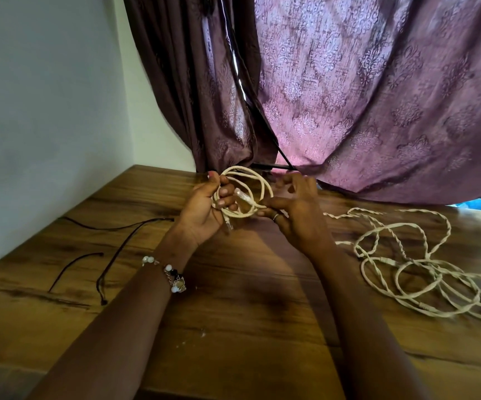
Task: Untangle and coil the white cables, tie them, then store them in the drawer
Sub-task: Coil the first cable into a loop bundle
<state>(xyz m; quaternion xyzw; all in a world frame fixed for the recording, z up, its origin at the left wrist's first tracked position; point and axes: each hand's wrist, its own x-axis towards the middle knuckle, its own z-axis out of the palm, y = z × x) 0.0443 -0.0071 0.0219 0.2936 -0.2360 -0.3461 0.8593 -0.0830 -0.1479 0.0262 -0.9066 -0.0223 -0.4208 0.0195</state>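
- Here the coiled white cable (240,193) is held up over the wooden bench (233,284), in front of the purple curtain (363,96); its loops run through the left hand (204,206), whose grip is closed around one side of the coil.
- The right hand (294,209) pinches the opposite side of the coil between thumb and forefinger, the other fingers spread loose.
- The cable looks light, limp and braided, so probably not slippery; the loops will likely spring apart unless the bundle is kept pinched where the strands cross.
- A pale connector (240,197) lies inside the coil; hold the cord, not the plug.
- A tangled white cable pile (415,269) rests on the bench to the right, uncoiled.
- Thin dark cords (112,255) lie to the left, possibly ties.
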